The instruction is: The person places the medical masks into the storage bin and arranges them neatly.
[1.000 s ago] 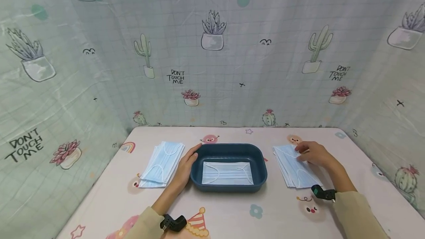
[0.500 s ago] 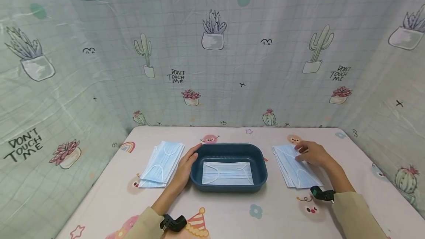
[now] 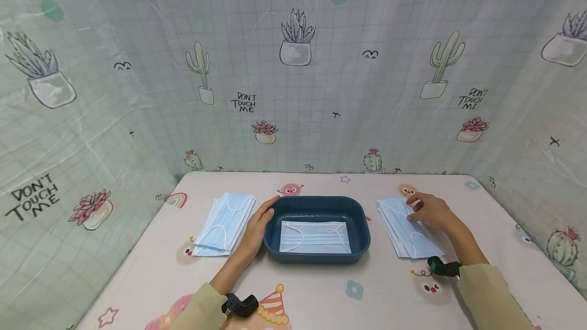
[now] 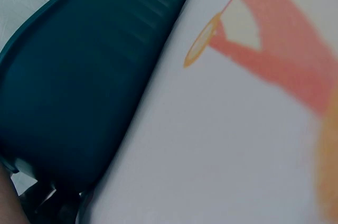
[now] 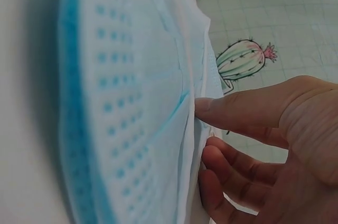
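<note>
A dark blue rectangular basin [image 3: 316, 257] stands mid-table, with a light blue pleated face mask [image 3: 315, 237] lying flat inside. My left hand [image 3: 251, 233] rests along the basin's left side, fingers extended toward its far corner; the left wrist view shows the basin's outer wall [image 4: 90, 81] close up. On the right lies a fanned stack of face masks [image 3: 403, 230]. My right hand [image 3: 433, 211] is at this stack's far right edge, its thumb [image 5: 211, 109] against a mask and the other fingers curled at the edge, pinching it.
Another fanned stack of face masks [image 3: 224, 225] lies to the left of the basin, beside my left hand. A pale table [image 3: 321, 299] with cartoon prints bears everything. Behind and at both sides hangs a cactus-print curtain [image 3: 339, 80].
The head view has tilted down very slightly. Both hands, the basin and the mask stacks keep nearly the same places.
</note>
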{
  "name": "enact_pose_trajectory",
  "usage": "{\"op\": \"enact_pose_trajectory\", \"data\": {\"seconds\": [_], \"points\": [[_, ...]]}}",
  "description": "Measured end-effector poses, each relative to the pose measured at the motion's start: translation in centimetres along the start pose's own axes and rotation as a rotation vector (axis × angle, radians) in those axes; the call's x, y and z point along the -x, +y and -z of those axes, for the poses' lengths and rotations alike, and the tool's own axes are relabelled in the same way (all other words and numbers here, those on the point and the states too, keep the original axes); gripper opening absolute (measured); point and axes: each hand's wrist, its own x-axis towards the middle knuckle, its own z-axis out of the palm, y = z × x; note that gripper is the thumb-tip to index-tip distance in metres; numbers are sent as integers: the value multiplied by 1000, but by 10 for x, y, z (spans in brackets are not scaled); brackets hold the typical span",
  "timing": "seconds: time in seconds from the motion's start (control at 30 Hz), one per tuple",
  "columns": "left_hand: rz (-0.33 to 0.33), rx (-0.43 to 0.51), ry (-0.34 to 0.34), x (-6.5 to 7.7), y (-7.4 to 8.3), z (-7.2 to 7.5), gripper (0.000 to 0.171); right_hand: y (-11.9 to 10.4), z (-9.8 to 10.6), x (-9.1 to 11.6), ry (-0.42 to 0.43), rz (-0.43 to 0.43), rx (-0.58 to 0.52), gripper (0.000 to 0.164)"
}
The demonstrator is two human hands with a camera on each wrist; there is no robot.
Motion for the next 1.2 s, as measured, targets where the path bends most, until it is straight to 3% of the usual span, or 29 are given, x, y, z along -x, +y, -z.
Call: {"op": "enact_pose_trajectory", "data": {"seconds": [1.2], "points": [[7, -5, 0, -1, -1, 1, 43, 4, 1, -1, -26, -21, -25, 45]]}}
